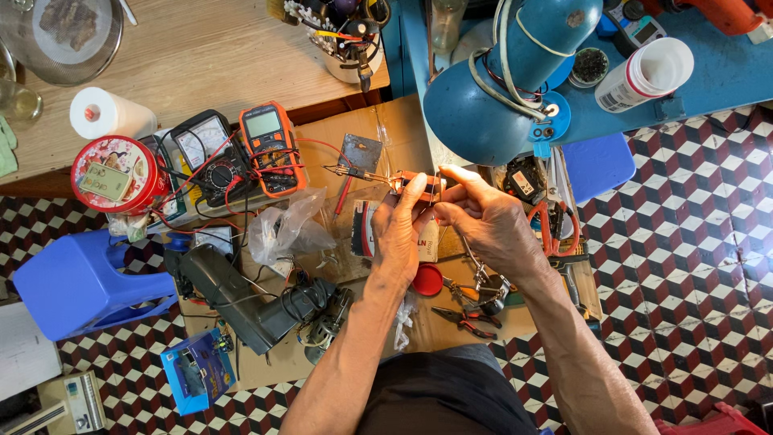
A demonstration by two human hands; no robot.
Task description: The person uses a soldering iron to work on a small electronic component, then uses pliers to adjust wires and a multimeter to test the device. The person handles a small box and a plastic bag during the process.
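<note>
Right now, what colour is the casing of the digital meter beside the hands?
Orange, with a grey screen: the digital meter, clearest in the head view.

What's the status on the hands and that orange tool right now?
Left hand gripping the orange tool, tip pointing left. Right hand pinching at its near end. Blue lamp just above; red lid and pliers below.

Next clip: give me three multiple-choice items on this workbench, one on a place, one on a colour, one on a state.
1. Where is the orange meter?
A. left of the hands
B. under the lamp
C. on the floor tiles

2. What colour is the lamp?
A. red
B. blue
C. white

3. How do the hands stand?
A. both resting empty
B. one hand out of view
C. left hand and right hand together pinching a small orange tool

Key: 1 A, it lies among red leads left of them; 2 B, its shade is blue; 3 C, the fingers meet on the tool.
</note>
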